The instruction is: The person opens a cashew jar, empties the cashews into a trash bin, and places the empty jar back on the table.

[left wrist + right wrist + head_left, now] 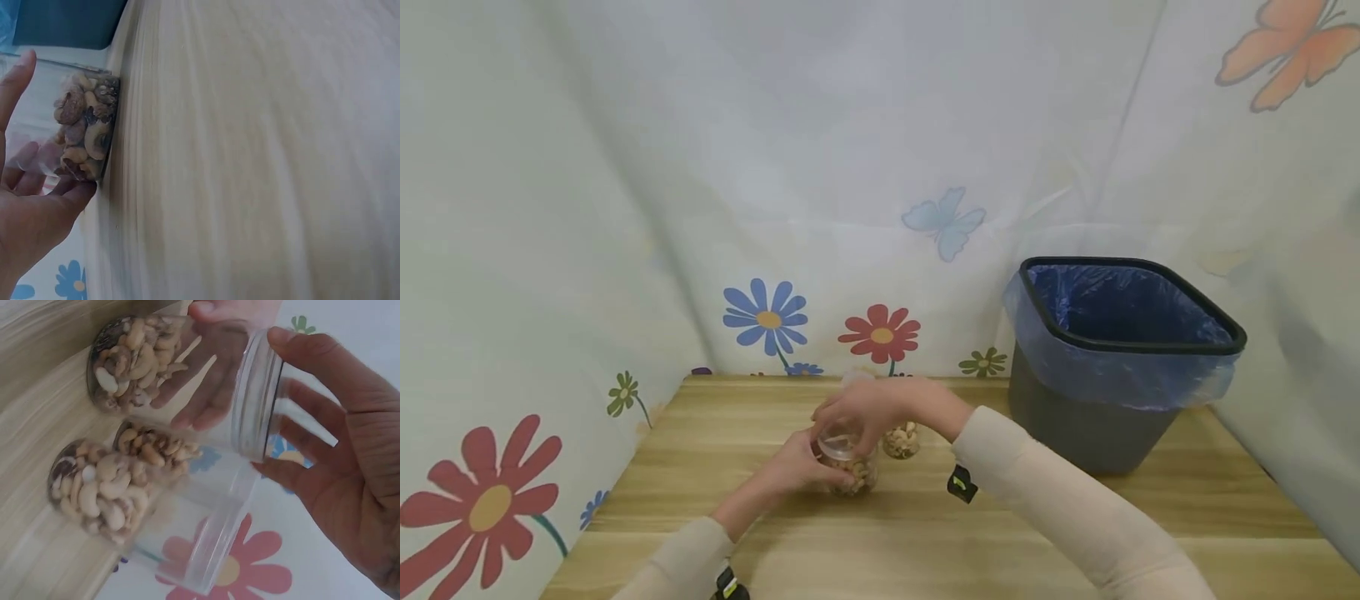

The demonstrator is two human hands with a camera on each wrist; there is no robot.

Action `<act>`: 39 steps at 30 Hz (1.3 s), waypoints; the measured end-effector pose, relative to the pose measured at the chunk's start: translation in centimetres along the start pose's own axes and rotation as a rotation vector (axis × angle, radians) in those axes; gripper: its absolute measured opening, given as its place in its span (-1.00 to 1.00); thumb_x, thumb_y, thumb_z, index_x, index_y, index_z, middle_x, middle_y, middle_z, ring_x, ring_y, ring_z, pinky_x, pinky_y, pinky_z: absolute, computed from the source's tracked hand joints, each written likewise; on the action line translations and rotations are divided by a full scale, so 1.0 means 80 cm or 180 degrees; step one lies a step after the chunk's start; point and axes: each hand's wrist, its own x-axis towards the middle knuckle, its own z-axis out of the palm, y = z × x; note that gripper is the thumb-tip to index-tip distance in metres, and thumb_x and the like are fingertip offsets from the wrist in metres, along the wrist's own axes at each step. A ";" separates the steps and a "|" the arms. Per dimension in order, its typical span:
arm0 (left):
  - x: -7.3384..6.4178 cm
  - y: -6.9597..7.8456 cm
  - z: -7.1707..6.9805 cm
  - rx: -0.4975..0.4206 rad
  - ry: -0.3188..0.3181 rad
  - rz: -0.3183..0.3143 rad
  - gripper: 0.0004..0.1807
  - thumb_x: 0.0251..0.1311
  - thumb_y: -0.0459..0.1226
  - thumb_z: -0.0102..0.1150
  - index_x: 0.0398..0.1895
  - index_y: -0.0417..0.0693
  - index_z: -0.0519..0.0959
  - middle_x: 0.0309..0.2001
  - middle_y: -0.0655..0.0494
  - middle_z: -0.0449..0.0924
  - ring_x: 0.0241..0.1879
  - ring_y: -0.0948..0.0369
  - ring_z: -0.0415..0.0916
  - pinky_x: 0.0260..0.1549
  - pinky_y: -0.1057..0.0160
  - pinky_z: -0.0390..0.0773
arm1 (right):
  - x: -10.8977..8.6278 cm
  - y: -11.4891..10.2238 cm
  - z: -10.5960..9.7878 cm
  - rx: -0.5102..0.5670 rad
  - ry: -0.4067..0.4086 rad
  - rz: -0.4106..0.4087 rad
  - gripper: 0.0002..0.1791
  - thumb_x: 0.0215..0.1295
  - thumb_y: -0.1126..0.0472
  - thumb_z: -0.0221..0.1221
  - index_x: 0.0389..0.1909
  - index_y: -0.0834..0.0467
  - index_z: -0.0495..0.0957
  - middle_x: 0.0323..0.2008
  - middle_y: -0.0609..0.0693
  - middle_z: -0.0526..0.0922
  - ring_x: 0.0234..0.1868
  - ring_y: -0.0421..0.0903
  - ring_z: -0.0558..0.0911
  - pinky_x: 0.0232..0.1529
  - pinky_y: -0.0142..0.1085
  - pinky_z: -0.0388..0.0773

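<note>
A clear jar (pixel 850 475), part filled with cashews and other nuts, stands on the wooden table. My left hand (pixel 797 467) grips its side, with fingers behind it seen through the clear wall in the right wrist view. From above, my right hand (pixel 872 408) holds the jar's clear screw lid (pixel 256 394) by its rim, thumb on one side and fingers on the other. The lid sits on the jar's mouth. A second jar of cashews (pixel 103 500) stands close beside, with a lid on. More nuts (pixel 156 447) show in a third jar behind, mostly hidden.
At the right of the table stands a grey bin (pixel 1082 417) lined with a blue bag. A white curtain (pixel 850 167) with printed flowers and butterflies hangs behind and at both sides. The wooden table (pixel 970 542) stretches in front of the jars.
</note>
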 end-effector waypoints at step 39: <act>0.041 0.012 0.042 0.0198 0.0159 0.0091 -0.13 -0.14 -0.13 0.69 0.27 -0.11 0.45 0.15 0.07 0.59 0.13 0.11 0.54 0.17 0.03 0.52 | -0.034 -0.010 0.000 -0.0294 -0.0231 0.1374 -0.20 0.05 -0.03 0.52 0.35 -0.24 0.41 0.31 -0.08 0.37 0.16 -0.08 0.40 0.08 -0.18 0.58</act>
